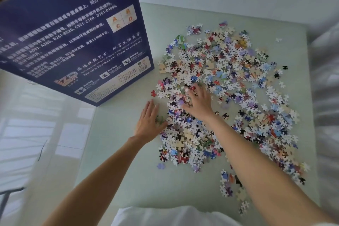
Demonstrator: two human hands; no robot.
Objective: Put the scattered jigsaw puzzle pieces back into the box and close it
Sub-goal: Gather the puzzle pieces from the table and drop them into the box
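Observation:
A wide heap of colourful jigsaw pieces (229,82) is spread over the pale green table (128,170), from its centre to its right side. A tall dark blue puzzle box (73,42) with white printed text stands at the table's far left corner; its brown inside shows at the top. My left hand (148,123) lies flat, fingers together, against the heap's left edge. My right hand (197,100) rests palm down on the pieces, fingers spread, a little right of the left hand. Neither hand visibly holds a piece.
One red piece (153,93) lies alone between the box and the heap. A small cluster of pieces (229,183) sits near the front by my right forearm. Shiny white floor (36,134) lies left of the table, and a white surface lies beyond its right edge.

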